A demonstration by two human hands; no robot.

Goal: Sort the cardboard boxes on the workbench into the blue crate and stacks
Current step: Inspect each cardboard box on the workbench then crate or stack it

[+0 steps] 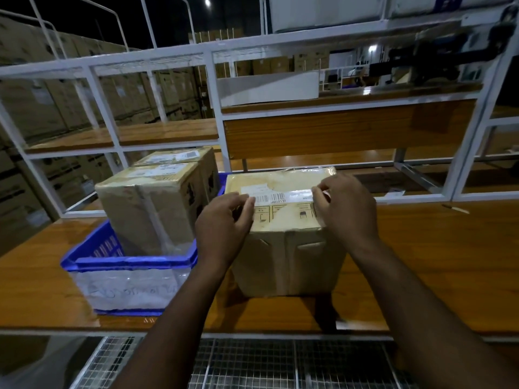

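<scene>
A cardboard box (289, 256) stands on the wooden workbench (421, 262), right of the blue crate (132, 262). A white barcode label (280, 197) lies across its top near the front edge. My left hand (224, 223) pinches the label's left end, and my right hand (345, 209) pinches its right end. Two more cardboard boxes stand inside the crate: a near one (148, 209) and one behind it (179, 158), both with white labels on top.
A white metal frame (216, 108) with wooden shelves rises behind the bench. A white flat box (266, 88) lies on the upper shelf. Stacked cartons (56, 102) fill the background at left. A wire mesh shelf (252, 363) sits below the bench edge.
</scene>
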